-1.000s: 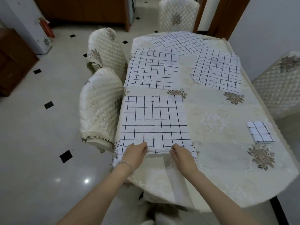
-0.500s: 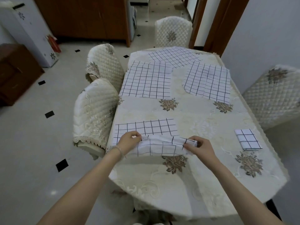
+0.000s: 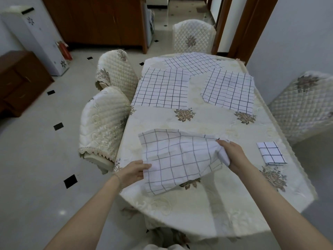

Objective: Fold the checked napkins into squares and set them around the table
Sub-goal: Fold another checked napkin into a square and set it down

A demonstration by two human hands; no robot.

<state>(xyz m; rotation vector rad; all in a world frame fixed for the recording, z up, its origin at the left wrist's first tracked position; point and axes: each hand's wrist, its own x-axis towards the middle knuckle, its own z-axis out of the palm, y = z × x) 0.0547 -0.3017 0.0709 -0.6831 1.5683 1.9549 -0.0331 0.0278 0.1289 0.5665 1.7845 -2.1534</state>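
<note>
A white napkin with dark checks (image 3: 178, 157), doubled over, hangs lifted over the near part of the table (image 3: 207, 204). My left hand (image 3: 134, 171) grips its near left edge and my right hand (image 3: 232, 156) grips its right end. Three more checked napkins lie flat farther back: one at the left (image 3: 162, 89), one at the right (image 3: 232, 91), one at the far end (image 3: 192, 63). A small folded napkin square (image 3: 271, 155) rests near the right edge.
The oval table wears a cream embroidered cloth. Quilted cream chairs stand on the left (image 3: 102, 121), (image 3: 115, 69), at the far end (image 3: 193, 37) and on the right (image 3: 302, 103). A brown cabinet (image 3: 19, 80) stands at far left on the tiled floor.
The near napkin was flat with both hands at its near edge; it was folded away from me, then lifted and turned, and now hangs between my hands.
</note>
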